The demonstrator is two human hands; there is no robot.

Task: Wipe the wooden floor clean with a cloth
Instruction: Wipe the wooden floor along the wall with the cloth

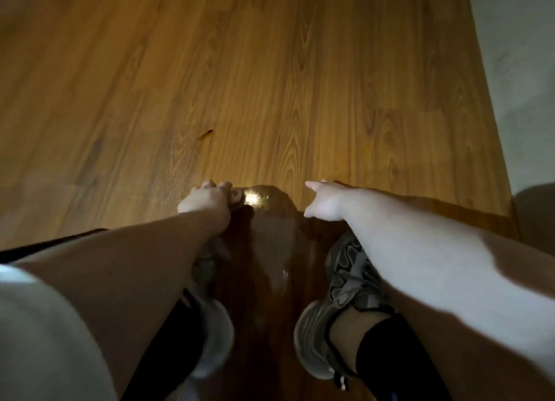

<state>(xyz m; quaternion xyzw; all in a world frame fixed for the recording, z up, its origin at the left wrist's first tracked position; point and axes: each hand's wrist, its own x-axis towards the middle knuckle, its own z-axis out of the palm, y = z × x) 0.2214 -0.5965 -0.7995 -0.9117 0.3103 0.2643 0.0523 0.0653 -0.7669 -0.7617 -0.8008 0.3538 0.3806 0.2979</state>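
The wooden floor (270, 70) fills the view, orange-brown laminate planks with strong grain, bordered on the right by a pale grey surface (516, 55). The person crouches over it, both bare forearms reaching forward and down. The left hand (207, 199) is low over the planks with its fingers curled in tight at the edge of a dark, glossy patch (264, 220) that carries a bright glare spot. The light is poor there, and I cannot tell whether those fingers grip a cloth or nothing; no cloth can be made out for certain. The right hand (324, 201) is just across the patch, fingers stretched out toward the floor and holding nothing that shows. A small dark mark (207, 134) lies on the planks beyond the left hand. Below the arms are two grey sneakers, the right one (345, 280) sharp and the left one (210, 325) blurred, worn with black socks (378, 346). A white sleeve (36, 325) fills the lower left corner.
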